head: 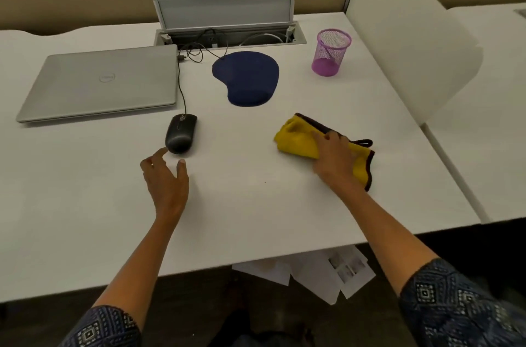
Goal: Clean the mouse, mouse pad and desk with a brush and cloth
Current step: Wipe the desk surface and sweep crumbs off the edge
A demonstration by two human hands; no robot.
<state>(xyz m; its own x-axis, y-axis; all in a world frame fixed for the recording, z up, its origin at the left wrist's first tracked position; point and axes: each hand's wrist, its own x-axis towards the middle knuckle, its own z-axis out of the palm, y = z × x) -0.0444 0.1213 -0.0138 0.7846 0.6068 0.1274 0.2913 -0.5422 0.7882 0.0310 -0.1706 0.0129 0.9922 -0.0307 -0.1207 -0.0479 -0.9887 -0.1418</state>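
A white table (242, 204) fills the view, backed by a beige partition wall, with a white divider panel (398, 42) along its right side. Nearest you, loose printed papers (327, 270) lie on the floor under the table's near edge.

Your left hand (166, 180) hovers over the table with fingers spread and relaxed, its grip wide and holding nothing; the fingertips (162, 151) sit just beside the near end of the mouse. Your right hand (334, 159) lies flat on the yellow cloth (299, 139), fingers straight, pressing it against the table; no pinch is seen. The cloth is crumpled, dark-edged, and sits right of centre.

The black mouse (180, 133) rests on the table left of centre, its cable (180, 85) running far toward the open cable hatch (230, 33). The blue mouse pad (246, 77) lies beyond, apart from mouse and cloth. A closed grey laptop (99, 82) sits at far left. A purple mesh cup (331, 52) stands upright at far right. No brush can be made out.
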